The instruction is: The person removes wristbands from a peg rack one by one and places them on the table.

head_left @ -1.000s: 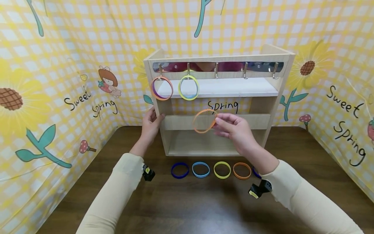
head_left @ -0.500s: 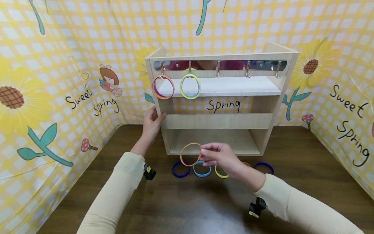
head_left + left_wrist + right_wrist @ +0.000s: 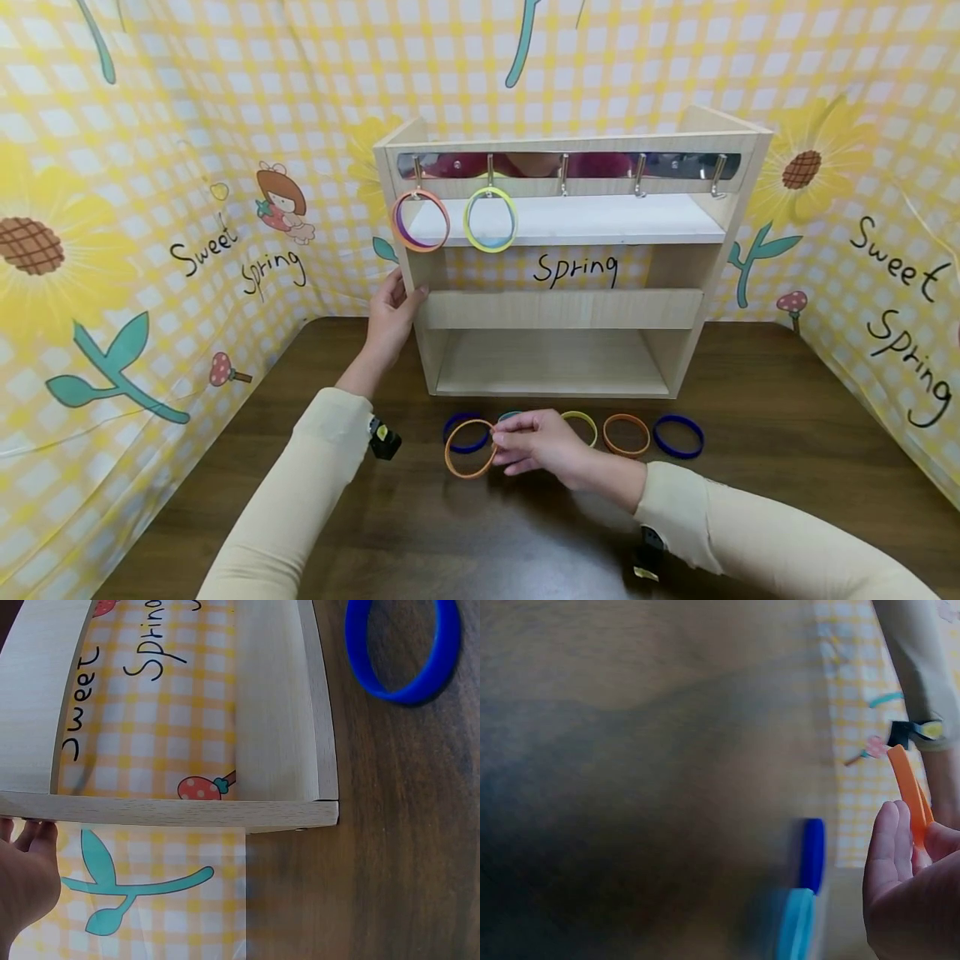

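Observation:
My right hand pinches an orange silicone wristband between thumb and fingertips, low in front of the wooden shelf. In the right wrist view the same wristband stands edge-on between thumb and fingers. On the table behind it lie a dark blue wristband and a light blue one, largely hidden by my hand. My left hand grips the shelf's left side panel, thumb at the front edge. From the two leftmost hooks hang an orange wristband with a purple one and a yellow wristband with a light blue one.
Further right in the row lie a yellow wristband, an orange one and a dark blue one. Along the shelf's top, a metal hook rail has three bare hooks. Checked yellow cloth surrounds the brown table.
My right hand has brought the orange wristband down and to the left, from in front of the shelf's middle to the row on the table. My left hand keeps its grip on the side panel.

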The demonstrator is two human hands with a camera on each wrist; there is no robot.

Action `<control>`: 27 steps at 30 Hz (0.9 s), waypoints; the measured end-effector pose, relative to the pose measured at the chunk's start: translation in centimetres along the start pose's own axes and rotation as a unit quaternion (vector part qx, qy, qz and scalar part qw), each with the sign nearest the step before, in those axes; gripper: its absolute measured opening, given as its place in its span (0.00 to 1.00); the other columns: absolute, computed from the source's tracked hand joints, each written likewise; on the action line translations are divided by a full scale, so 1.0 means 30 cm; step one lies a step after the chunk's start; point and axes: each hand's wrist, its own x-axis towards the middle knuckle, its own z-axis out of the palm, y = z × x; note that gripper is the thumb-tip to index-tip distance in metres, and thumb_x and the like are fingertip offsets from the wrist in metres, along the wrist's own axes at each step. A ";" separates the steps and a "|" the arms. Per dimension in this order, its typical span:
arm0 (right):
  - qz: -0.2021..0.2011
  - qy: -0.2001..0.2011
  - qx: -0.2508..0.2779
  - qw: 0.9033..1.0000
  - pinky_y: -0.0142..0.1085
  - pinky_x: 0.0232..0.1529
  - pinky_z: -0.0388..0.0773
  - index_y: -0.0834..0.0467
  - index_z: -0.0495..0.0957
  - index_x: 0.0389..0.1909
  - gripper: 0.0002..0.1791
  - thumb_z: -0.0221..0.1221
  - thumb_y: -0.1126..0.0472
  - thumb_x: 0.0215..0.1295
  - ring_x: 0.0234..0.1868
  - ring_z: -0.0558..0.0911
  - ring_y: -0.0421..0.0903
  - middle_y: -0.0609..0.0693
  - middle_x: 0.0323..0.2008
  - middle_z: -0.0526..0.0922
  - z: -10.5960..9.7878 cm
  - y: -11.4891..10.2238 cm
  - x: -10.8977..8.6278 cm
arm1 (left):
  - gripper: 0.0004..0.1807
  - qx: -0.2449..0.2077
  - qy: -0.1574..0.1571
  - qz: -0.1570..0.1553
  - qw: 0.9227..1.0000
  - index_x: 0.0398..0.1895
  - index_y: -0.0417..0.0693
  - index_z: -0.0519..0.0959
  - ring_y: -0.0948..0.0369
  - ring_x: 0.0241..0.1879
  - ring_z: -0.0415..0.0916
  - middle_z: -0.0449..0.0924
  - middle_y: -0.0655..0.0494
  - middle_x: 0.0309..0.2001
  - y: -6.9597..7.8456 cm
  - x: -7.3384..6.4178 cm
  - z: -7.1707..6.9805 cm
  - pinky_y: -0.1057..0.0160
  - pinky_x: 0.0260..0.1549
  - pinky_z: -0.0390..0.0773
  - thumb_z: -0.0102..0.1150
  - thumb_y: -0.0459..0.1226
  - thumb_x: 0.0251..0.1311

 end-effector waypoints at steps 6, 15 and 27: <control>0.015 -0.011 -0.013 1.000 0.41 0.34 0.83 0.78 0.74 0.51 0.18 0.60 0.68 0.66 0.34 0.86 0.50 0.61 0.36 0.85 0.031 0.056 0.007 | 0.28 -0.014 -0.006 -0.012 1.000 0.69 0.36 0.64 0.52 0.57 0.72 0.69 0.34 0.63 0.016 -0.002 0.002 0.63 0.49 0.75 0.53 0.27 0.66; 0.026 -0.026 -0.021 0.999 0.40 0.32 0.83 0.76 0.75 0.49 0.14 0.59 0.71 0.65 0.34 0.86 0.51 0.62 0.36 0.84 0.050 0.107 0.024 | 0.28 -0.006 -0.011 -0.024 1.000 0.69 0.34 0.63 0.53 0.56 0.73 0.70 0.35 0.62 0.098 -0.032 0.020 0.63 0.50 0.74 0.52 0.27 0.65; 0.031 -0.017 -0.048 0.998 0.40 0.30 0.83 0.74 0.78 0.44 0.12 0.61 0.72 0.62 0.30 0.85 0.49 0.60 0.31 0.85 0.060 0.133 0.038 | 0.28 -0.009 -0.009 -0.024 1.000 0.69 0.34 0.63 0.52 0.57 0.72 0.69 0.35 0.63 0.097 -0.033 0.019 0.62 0.51 0.74 0.52 0.27 0.66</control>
